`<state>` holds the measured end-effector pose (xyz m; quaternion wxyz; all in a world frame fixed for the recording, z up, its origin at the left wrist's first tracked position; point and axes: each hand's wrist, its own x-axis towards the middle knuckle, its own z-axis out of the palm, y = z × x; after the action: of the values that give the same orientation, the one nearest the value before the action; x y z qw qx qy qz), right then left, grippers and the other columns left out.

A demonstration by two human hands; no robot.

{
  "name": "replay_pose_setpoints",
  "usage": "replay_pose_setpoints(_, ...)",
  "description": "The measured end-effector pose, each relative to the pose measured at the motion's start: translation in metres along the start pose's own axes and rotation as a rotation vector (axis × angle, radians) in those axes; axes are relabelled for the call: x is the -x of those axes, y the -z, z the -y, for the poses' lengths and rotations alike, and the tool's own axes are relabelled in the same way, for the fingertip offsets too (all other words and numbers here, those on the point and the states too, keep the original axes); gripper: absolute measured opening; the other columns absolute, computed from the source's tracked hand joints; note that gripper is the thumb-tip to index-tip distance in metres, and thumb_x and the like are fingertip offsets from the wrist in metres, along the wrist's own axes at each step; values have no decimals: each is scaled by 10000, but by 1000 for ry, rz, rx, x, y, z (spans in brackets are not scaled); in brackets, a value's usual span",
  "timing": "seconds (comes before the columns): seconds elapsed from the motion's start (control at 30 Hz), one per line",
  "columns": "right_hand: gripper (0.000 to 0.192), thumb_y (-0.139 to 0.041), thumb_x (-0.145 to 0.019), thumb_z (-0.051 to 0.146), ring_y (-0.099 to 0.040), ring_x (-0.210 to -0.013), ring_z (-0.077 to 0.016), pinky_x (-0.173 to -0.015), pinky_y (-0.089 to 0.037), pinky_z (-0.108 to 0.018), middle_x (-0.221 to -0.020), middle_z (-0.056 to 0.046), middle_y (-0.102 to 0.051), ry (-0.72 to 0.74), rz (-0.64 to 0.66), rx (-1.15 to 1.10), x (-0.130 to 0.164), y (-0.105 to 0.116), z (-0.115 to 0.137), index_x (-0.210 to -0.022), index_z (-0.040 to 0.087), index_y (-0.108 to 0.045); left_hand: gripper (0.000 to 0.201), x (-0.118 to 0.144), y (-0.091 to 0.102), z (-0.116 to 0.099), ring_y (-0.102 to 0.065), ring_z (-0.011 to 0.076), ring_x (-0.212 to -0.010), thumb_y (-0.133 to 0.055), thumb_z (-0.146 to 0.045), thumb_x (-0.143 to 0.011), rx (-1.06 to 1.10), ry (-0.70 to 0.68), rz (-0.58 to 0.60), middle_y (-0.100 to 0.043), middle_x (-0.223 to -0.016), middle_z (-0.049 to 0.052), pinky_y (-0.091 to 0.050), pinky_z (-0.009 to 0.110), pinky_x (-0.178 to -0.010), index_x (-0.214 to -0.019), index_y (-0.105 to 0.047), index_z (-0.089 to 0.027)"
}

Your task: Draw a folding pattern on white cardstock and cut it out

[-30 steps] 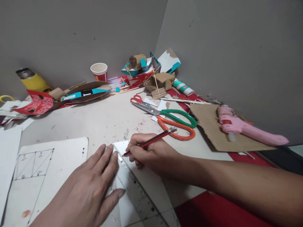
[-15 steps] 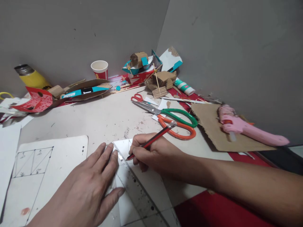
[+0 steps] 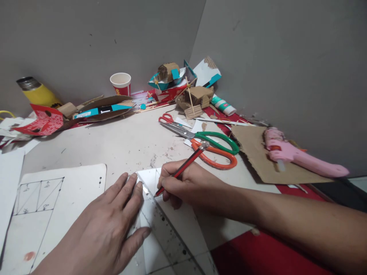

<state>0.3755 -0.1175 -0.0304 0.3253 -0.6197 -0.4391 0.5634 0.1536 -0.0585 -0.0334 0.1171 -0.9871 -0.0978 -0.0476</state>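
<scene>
My left hand (image 3: 110, 217) lies with its fingers stretched out, pressing on a clear ruler (image 3: 168, 225). Under the ruler is a white sheet (image 3: 190, 233) with pencil lines on it. A red and black pencil (image 3: 185, 167) is gripped in my right hand (image 3: 183, 183), its tip down at the ruler's right edge. To the left lies a page with a drawn diagram (image 3: 40, 194) of rectangles and slanting lines. Just beyond my right hand are scissors (image 3: 212, 143) with one green and one orange handle.
A pink glue gun (image 3: 304, 154) rests on a brown cardboard piece (image 3: 258, 160) at the right. Along the wall stand a paper cup (image 3: 120, 82), a yellow bottle (image 3: 40, 93), cardboard models (image 3: 195, 97) and scraps. Small red-handled scissors (image 3: 168, 117) lie beside the large pair.
The pencil tip has shifted slightly down along the ruler's edge, and the pencil stands a little steeper. My left hand and the ruler have stayed in place.
</scene>
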Motion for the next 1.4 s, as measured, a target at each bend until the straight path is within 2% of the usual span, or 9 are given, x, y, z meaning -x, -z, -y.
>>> replay_pose_setpoints(0.17, 133, -515, -778, 151, -539, -473, -95, -466, -435, -204, -565, 10, -598, -37, -44, -104, 1, -2, 8, -650, 174, -542, 648, 1, -1, 2, -513, 370, -1299, -498, -521, -902, 2, -7, 3, -545, -1415, 183, -580, 478, -925, -1352, -545, -58)
replay_pose_setpoints(0.33, 166, -501, -807, 135, -552, -458, -89, -451, -466, -198, -597, -1, -622, 94, -196, -293, -4, -1, 7, -651, 166, -549, 677, 2, -3, 6, -523, 383, -1284, -512, -526, -898, -21, -47, -32, -545, -1403, 202, -590, 478, -907, -1340, -543, -14)
replay_pose_setpoints(0.53, 176, -459, -922, 191, -614, -552, -108, -469, -502, -194, -737, -24, -675, 246, -250, -297, -13, 3, 0, -946, 163, -631, 644, 1, 2, 10, -591, 396, -1207, -563, -484, -877, 9, -102, -65, -603, -1325, 243, -613, 489, -857, -1280, -580, 18)
replay_pose_setpoints(0.63, 220, -436, -974, 257, -635, -611, -113, -491, -510, -190, -796, -39, -684, 336, -252, -276, -15, 3, -4, -1000, 165, -635, 566, 1, 2, 10, -621, 399, -1164, -597, -433, -867, 29, -128, -103, -648, -1265, 247, -618, 507, -838, -1222, -617, 8)
replay_pose_setpoints(0.83, 270, -425, -1008, 344, -636, -616, -105, -536, -520, -201, -792, -37, -685, 417, -251, -271, -18, 2, -7, -1036, 166, -626, 316, 3, -4, 8, -683, 298, -1003, -625, -212, -868, 127, -26, -212, -720, -1104, 182, -623, 439, -804, -1139, -639, -49)
replay_pose_setpoints(0.93, 260, -431, -1006, 333, -633, -622, -105, -543, -513, -203, -788, -37, -683, 453, -274, -265, -19, 3, -8, -1016, 160, -624, 307, 3, -5, 7, -675, 259, -925, -585, -161, -883, 189, 77, -215, -705, -1077, 162, -618, 433, -749, -1177, -611, -78)
replay_pose_setpoints(1.07, 237, -450, -996, 322, -637, -647, -112, -548, -502, -209, -814, -35, -686, 495, -288, -225, -20, 3, -10, -1027, 163, -623, 305, 2, -6, 6, -665, 237, -845, -563, -191, -897, 229, 162, -208, -683, -1044, 148, -615, 409, -669, -1192, -594, -119)
replay_pose_setpoints(1.27, 221, -446, -985, 252, -636, -666, -116, -559, -500, -218, -846, -42, -691, 536, -282, -235, -20, 0, -14, -1106, 161, -606, 285, 3, -6, 6, -646, 233, -825, -557, -203, -892, 266, 179, -195, -668, -1006, 134, -599, 390, -636, -1167, -596, -142)
replay_pose_setpoints(1.4, 221, -450, -981, 248, -631, -659, -114, -559, -504, -217, -844, -38, -688, 531, -279, -236, -21, 0, -14, -1111, 160, -607, 299, 2, -4, 5, -637, 240, -877, -569, -181, -882, 305, 153, -200, -665, -1041, 143, -592, 406, -688, -1176, -592, -129)
